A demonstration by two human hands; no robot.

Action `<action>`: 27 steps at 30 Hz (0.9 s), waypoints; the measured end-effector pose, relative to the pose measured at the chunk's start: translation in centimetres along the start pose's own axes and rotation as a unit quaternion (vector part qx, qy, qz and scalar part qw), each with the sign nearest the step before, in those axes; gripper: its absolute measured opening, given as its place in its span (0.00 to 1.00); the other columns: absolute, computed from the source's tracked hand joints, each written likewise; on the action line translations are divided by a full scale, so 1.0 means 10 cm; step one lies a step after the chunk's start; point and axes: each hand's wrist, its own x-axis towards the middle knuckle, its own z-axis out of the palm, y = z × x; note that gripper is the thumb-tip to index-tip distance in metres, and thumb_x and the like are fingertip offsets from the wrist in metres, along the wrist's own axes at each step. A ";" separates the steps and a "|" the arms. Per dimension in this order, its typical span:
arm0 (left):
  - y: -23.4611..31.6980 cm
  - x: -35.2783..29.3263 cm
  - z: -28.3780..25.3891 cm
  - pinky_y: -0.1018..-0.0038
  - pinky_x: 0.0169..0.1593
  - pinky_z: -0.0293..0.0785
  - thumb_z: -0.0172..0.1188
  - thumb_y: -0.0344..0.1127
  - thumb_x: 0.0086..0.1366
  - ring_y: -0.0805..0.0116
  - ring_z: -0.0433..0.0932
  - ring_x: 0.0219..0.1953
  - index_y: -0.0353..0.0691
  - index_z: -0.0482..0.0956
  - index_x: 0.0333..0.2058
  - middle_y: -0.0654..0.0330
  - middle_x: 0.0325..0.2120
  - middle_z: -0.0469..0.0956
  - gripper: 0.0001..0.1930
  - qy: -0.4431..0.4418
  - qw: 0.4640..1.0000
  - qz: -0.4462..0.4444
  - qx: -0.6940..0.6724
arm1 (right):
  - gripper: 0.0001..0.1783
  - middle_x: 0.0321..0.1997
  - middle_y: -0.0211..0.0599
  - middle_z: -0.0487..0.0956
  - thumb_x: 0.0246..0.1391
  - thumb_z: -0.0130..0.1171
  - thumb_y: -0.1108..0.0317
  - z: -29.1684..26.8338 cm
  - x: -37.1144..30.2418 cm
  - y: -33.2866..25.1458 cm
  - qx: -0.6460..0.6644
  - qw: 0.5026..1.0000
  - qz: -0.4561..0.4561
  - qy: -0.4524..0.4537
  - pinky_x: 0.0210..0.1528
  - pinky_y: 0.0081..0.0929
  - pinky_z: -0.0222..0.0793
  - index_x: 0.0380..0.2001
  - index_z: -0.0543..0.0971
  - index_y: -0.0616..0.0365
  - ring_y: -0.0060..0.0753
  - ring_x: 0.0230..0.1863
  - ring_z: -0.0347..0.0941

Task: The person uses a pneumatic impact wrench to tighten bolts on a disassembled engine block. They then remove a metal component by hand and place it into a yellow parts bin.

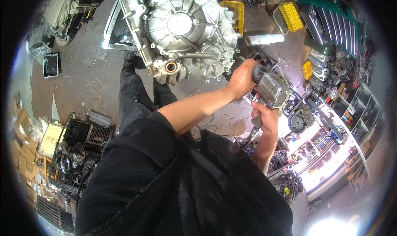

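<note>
A grey impact wrench (273, 90) is held between my two hands, right of the large metal casing. My left hand (242, 79) wraps round its front end. My right hand (265, 117) is closed round its handle, from which a hose fitting hangs down. The silvery ribbed gearbox casing (182, 24) fills the top middle, with several bolts round its rim. The wrench's nose points toward the casing's lower right edge. My left hand hides the tip, so I cannot tell whether it touches a bolt.
Yellow baskets (291, 17) and a white roll (264, 39) lie beyond the casing. Metal shelves (351, 112) with parts stand at the right. A round clutch-like part (301, 119) sits near the wrench. Boxes and machine parts (74, 153) crowd the lower left; a dark tray (52, 65) lies on the floor.
</note>
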 end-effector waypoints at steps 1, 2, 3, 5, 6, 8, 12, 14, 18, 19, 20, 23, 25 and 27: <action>-0.02 -0.05 0.00 0.59 0.54 0.73 0.63 0.20 0.46 0.43 0.75 0.51 0.34 0.75 0.46 0.46 0.44 0.76 0.24 -0.006 1.000 -0.004 0.000 | 0.22 0.23 0.35 0.75 0.46 0.65 0.83 -0.01 -0.02 0.05 -0.013 0.999 0.022 0.019 0.19 0.28 0.64 0.48 0.76 0.66 0.27 0.16 0.67; -0.05 -0.08 0.01 0.60 0.54 0.74 0.65 0.20 0.45 0.43 0.75 0.51 0.35 0.76 0.46 0.47 0.45 0.76 0.25 -0.009 1.000 -0.008 0.002 | 0.22 0.22 0.35 0.75 0.47 0.65 0.82 -0.02 -0.02 0.10 -0.015 0.999 0.035 0.017 0.19 0.28 0.64 0.48 0.76 0.66 0.27 0.16 0.67; -0.08 -0.12 0.03 0.60 0.54 0.73 0.61 0.19 0.47 0.42 0.75 0.50 0.34 0.74 0.46 0.46 0.44 0.77 0.23 -0.002 1.000 -0.015 0.014 | 0.21 0.22 0.35 0.75 0.47 0.65 0.82 -0.03 -0.02 0.15 -0.016 0.999 0.048 0.016 0.20 0.27 0.64 0.47 0.76 0.66 0.27 0.16 0.67; -0.16 -0.17 0.05 0.60 0.54 0.73 0.62 0.19 0.47 0.42 0.75 0.50 0.34 0.75 0.46 0.46 0.44 0.77 0.24 0.011 1.000 -0.016 0.022 | 0.19 0.22 0.34 0.74 0.48 0.63 0.82 -0.03 0.01 0.24 -0.009 0.998 0.066 -0.002 0.20 0.27 0.64 0.46 0.75 0.65 0.26 0.16 0.67; -0.20 -0.19 0.05 0.60 0.54 0.73 0.62 0.19 0.47 0.42 0.75 0.50 0.34 0.75 0.46 0.46 0.44 0.77 0.24 0.001 0.999 -0.036 0.032 | 0.21 0.22 0.33 0.73 0.49 0.63 0.82 -0.03 0.03 0.29 -0.017 0.998 0.062 0.002 0.21 0.27 0.64 0.49 0.75 0.64 0.26 0.17 0.67; -0.29 -0.17 0.03 0.60 0.54 0.73 0.63 0.20 0.47 0.42 0.75 0.51 0.34 0.75 0.47 0.45 0.45 0.77 0.24 -0.010 0.999 -0.018 0.027 | 0.26 0.21 0.32 0.72 0.50 0.63 0.81 -0.01 0.06 0.36 -0.010 0.998 0.055 0.001 0.22 0.28 0.65 0.55 0.75 0.63 0.26 0.17 0.66; -0.36 -0.12 0.01 0.60 0.55 0.73 0.63 0.21 0.48 0.43 0.76 0.51 0.35 0.75 0.47 0.46 0.45 0.78 0.24 -0.033 0.999 -0.005 0.030 | 0.24 0.21 0.31 0.71 0.51 0.61 0.81 0.02 0.11 0.39 0.000 0.999 0.040 -0.008 0.22 0.27 0.64 0.54 0.75 0.62 0.25 0.17 0.66; -0.33 -0.10 0.01 0.60 0.55 0.73 0.63 0.21 0.48 0.43 0.76 0.51 0.35 0.75 0.47 0.46 0.44 0.78 0.24 -0.037 0.998 -0.015 0.050 | 0.24 0.21 0.31 0.71 0.51 0.61 0.81 0.01 0.12 0.34 -0.002 0.998 0.062 -0.007 0.22 0.27 0.64 0.54 0.76 0.61 0.25 0.17 0.65; -0.23 -0.19 0.01 0.60 0.56 0.73 0.61 0.20 0.48 0.43 0.75 0.52 0.35 0.74 0.49 0.46 0.47 0.76 0.25 -0.017 0.998 -0.061 0.008 | 0.24 0.20 0.30 0.71 0.51 0.61 0.81 -0.08 0.17 0.21 -0.061 0.994 0.083 -0.044 0.22 0.27 0.63 0.53 0.77 0.61 0.24 0.17 0.65; -0.21 -0.21 0.01 0.60 0.56 0.73 0.61 0.20 0.48 0.43 0.75 0.52 0.35 0.74 0.49 0.46 0.48 0.76 0.26 -0.008 0.998 -0.063 0.003 | 0.22 0.23 0.31 0.74 0.47 0.62 0.83 -0.09 0.18 0.18 -0.062 0.993 0.089 -0.049 0.21 0.25 0.64 0.49 0.79 0.63 0.23 0.17 0.66; -0.20 -0.23 0.01 0.60 0.56 0.73 0.60 0.19 0.48 0.42 0.75 0.52 0.34 0.73 0.50 0.46 0.48 0.75 0.26 0.005 0.998 -0.065 0.001 | 0.22 0.24 0.31 0.75 0.47 0.62 0.83 -0.11 0.19 0.16 -0.098 0.989 0.102 -0.034 0.20 0.25 0.63 0.49 0.79 0.63 0.22 0.17 0.66; -0.21 -0.24 0.04 0.60 0.58 0.72 0.61 0.20 0.49 0.42 0.73 0.54 0.35 0.70 0.52 0.46 0.49 0.73 0.28 0.021 0.999 -0.045 -0.003 | 0.20 0.25 0.31 0.76 0.48 0.63 0.83 -0.12 0.22 0.10 -0.165 0.982 0.092 -0.028 0.20 0.24 0.63 0.47 0.80 0.62 0.22 0.17 0.67; -0.24 -0.24 0.05 0.59 0.61 0.69 0.63 0.21 0.48 0.42 0.70 0.57 0.34 0.68 0.54 0.45 0.52 0.70 0.31 -0.001 0.999 -0.044 -0.001 | 0.18 0.26 0.31 0.77 0.48 0.64 0.83 -0.11 0.25 0.05 -0.212 0.974 0.082 -0.025 0.20 0.23 0.63 0.45 0.81 0.61 0.22 0.17 0.68; -0.28 -0.24 0.04 0.58 0.66 0.65 0.66 0.24 0.47 0.42 0.65 0.62 0.34 0.64 0.58 0.44 0.57 0.66 0.36 -0.032 0.998 -0.046 0.005 | 0.17 0.27 0.32 0.78 0.48 0.64 0.83 -0.10 0.31 -0.01 -0.225 0.971 0.074 -0.019 0.19 0.23 0.63 0.44 0.81 0.60 0.22 0.17 0.69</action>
